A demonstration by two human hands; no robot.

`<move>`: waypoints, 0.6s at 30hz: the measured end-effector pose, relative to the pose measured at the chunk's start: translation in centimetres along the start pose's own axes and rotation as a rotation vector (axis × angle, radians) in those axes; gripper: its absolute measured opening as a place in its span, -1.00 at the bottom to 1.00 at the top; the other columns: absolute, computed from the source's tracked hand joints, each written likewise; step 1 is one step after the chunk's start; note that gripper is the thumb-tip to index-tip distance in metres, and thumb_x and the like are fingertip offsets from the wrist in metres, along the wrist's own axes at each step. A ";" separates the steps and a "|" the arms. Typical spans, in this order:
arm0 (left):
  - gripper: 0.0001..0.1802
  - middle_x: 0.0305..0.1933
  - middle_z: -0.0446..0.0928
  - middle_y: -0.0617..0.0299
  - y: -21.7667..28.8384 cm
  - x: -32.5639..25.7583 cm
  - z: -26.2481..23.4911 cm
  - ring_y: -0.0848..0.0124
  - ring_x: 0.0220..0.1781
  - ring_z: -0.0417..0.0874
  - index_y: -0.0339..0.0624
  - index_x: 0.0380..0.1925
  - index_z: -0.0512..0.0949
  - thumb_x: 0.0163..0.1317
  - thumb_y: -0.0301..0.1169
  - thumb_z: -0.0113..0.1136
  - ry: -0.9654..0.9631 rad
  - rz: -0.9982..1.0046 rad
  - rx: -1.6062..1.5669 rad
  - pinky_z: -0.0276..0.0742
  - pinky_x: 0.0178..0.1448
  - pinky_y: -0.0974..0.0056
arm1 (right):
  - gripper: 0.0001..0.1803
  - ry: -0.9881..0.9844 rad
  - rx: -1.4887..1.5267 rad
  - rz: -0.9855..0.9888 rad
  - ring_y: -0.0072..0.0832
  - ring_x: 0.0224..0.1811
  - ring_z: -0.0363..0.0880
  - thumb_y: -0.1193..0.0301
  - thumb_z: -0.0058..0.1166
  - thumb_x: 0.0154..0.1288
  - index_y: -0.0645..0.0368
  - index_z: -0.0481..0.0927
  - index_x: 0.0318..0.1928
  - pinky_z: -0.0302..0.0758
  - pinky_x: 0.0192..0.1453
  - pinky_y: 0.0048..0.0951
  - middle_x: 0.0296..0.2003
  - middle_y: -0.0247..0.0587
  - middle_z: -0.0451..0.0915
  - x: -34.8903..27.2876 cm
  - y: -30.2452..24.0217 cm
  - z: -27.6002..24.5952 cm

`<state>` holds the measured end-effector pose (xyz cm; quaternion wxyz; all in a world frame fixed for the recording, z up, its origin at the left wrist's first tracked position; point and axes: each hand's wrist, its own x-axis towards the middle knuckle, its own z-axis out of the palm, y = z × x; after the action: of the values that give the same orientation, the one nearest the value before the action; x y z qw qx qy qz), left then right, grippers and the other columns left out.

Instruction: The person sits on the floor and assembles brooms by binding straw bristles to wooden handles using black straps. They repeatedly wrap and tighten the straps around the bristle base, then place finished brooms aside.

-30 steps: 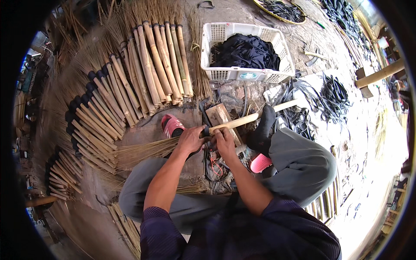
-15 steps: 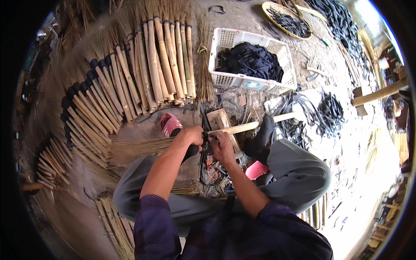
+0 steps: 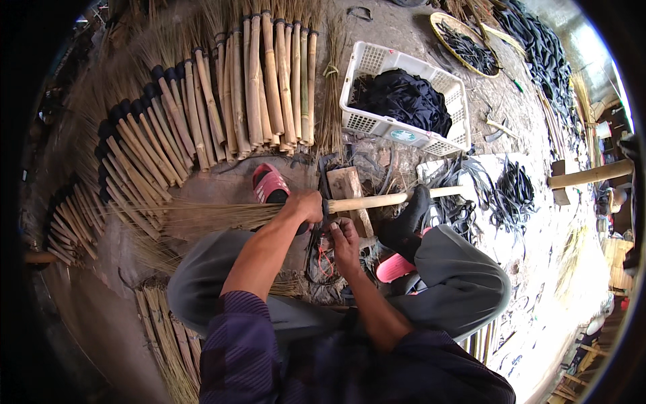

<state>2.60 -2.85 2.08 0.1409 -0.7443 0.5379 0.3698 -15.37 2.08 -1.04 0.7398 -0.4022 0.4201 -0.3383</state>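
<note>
At lap | left hand (image 3: 306, 205) fingers clamped on broom (image 3: 363, 201) neck | right hand (image 3: 346, 239) fingers curled, contents unclear

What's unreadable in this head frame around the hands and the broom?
- Head view: where bristles meet the broom handle is covered by the left hand.
- What the right hand grips: fingers curl over it; only thin red strands show, too small to identify.
- Basket contents: a dark heap, too dark to identify.
- Floor under the lap: hidden by the grey trousers.
- Frame rim: black fisheye border cuts off the outer broom rows.
</note>
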 end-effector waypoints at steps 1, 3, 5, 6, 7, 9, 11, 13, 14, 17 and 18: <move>-0.69 -0.06 0.74 -0.10 0.1 -0.2 0.2 0.03 0.04 0.77 -0.23 -0.21 0.77 0.05 -0.32 0.37 0.049 0.016 0.015 0.69 0.11 0.07 | -0.90 -0.060 -0.037 -0.076 -0.71 -0.33 0.53 0.41 -0.01 0.57 0.18 0.48 -0.10 0.50 -0.35 -0.64 -0.25 -0.33 0.58 -0.2 -0.2 -0.1; -0.72 -0.09 0.74 -0.09 0.1 -0.4 1.0 0.04 0.02 0.78 -0.20 -0.24 0.76 0.07 -0.30 0.36 0.148 0.029 0.020 0.69 0.11 0.05 | -0.90 -0.080 -0.164 -0.063 -0.65 -0.33 0.54 0.41 0.02 0.55 0.18 0.50 -0.12 0.54 -0.30 -0.55 -0.27 -0.34 0.59 0.5 -1.1 -0.1; -0.77 -0.15 0.75 -0.08 0.0 -0.7 2.6 0.07 -0.03 0.79 -0.17 -0.29 0.76 0.09 -0.31 0.33 0.229 0.032 -0.009 0.68 0.10 0.03 | -0.85 -0.087 -0.464 -0.255 -0.49 -0.25 0.61 0.40 0.08 0.49 0.25 0.57 -0.16 0.58 -0.11 -0.34 -0.28 -0.27 0.65 2.7 -2.4 -0.3; -0.85 -0.23 0.75 -0.05 -0.1 -0.9 3.4 0.10 -0.12 0.81 -0.11 -0.35 0.74 0.10 -0.34 0.30 0.382 0.071 0.051 0.67 0.06 0.01 | -0.84 -0.129 -0.500 -0.267 -0.43 -0.22 0.64 0.40 0.10 0.47 0.26 0.59 -0.15 0.57 -0.06 -0.30 -0.28 -0.24 0.67 4.6 -3.1 -0.3; -0.86 -0.25 0.74 -0.05 -0.1 -0.8 4.0 0.10 -0.14 0.81 -0.09 -0.36 0.73 0.10 -0.36 0.29 0.486 0.071 0.047 0.67 0.05 0.01 | -0.82 -0.179 -0.540 -0.246 -0.38 -0.19 0.66 0.39 0.12 0.46 0.27 0.61 -0.15 0.56 -0.01 -0.26 -0.27 -0.21 0.69 6.5 -3.6 -0.3; -0.88 -0.30 0.74 -0.05 -0.3 -0.7 4.8 0.11 -0.18 0.80 -0.06 -0.37 0.73 0.09 -0.39 0.28 0.557 0.074 0.038 0.66 0.03 0.02 | -0.79 -0.264 -0.822 -0.472 -0.14 -0.12 0.67 0.31 0.17 0.39 0.16 0.62 -0.09 0.56 0.02 -0.16 -0.22 -0.06 0.69 10.9 -4.0 -0.4; -0.79 -0.30 0.74 -0.06 -0.7 0.1 4.1 0.08 -0.16 0.81 -0.14 -0.32 0.74 0.07 -0.30 0.32 0.456 0.049 0.053 0.67 -0.03 0.04 | -0.72 -0.345 -0.991 -0.434 -0.01 -0.05 0.68 0.24 0.20 0.35 0.10 0.63 -0.04 0.56 0.06 -0.11 -0.17 0.01 0.70 13.5 -3.6 -0.8; -0.71 -0.29 0.75 -0.08 -1.5 0.7 2.3 0.03 -0.20 0.81 -0.22 -0.31 0.74 0.07 -0.23 0.35 0.169 0.076 0.047 0.68 -0.14 0.07 | -0.65 -0.453 -1.057 -0.111 0.01 0.01 0.68 0.18 0.23 0.32 0.09 0.65 0.00 0.56 0.11 -0.08 -0.13 0.01 0.72 15.2 -2.9 -1.1; -0.58 -0.29 0.75 -0.06 -1.9 1.7 0.9 0.06 -0.24 0.81 -0.31 -0.29 0.74 0.06 -0.13 0.40 -0.082 0.081 -0.101 0.69 -0.15 0.09 | -0.63 -0.494 -1.079 -0.103 -0.03 0.02 0.70 0.15 0.26 0.30 0.07 0.66 0.02 0.58 0.11 -0.12 -0.11 -0.04 0.74 15.7 -2.5 -1.2; -0.49 -0.32 0.75 -0.04 -1.9 2.0 -0.6 0.07 -0.28 0.80 -0.35 -0.28 0.73 0.05 -0.05 0.43 -0.193 0.049 -0.369 0.69 -0.17 0.09 | -0.72 -0.505 -1.019 -0.162 -0.35 -0.15 0.69 0.28 0.23 0.37 0.19 0.65 -0.03 0.55 0.00 -0.32 -0.23 -0.13 0.72 16.0 -2.0 -1.6; -0.49 -0.26 0.76 -0.05 -1.7 1.8 -0.6 0.05 -0.23 0.80 -0.32 -0.29 0.74 0.06 -0.02 0.44 -0.164 0.061 -0.295 0.68 -0.15 0.08 | -0.73 -0.526 -0.986 -0.181 -0.39 -0.17 0.67 0.29 0.23 0.38 0.20 0.65 -0.04 0.54 -0.01 -0.34 -0.24 -0.16 0.71 16.0 -2.0 -1.6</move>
<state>4.63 -3.78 0.90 0.0624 -0.7078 0.4868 0.5082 -10.45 -12.74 -5.43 0.5124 -0.8052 0.2939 -0.0526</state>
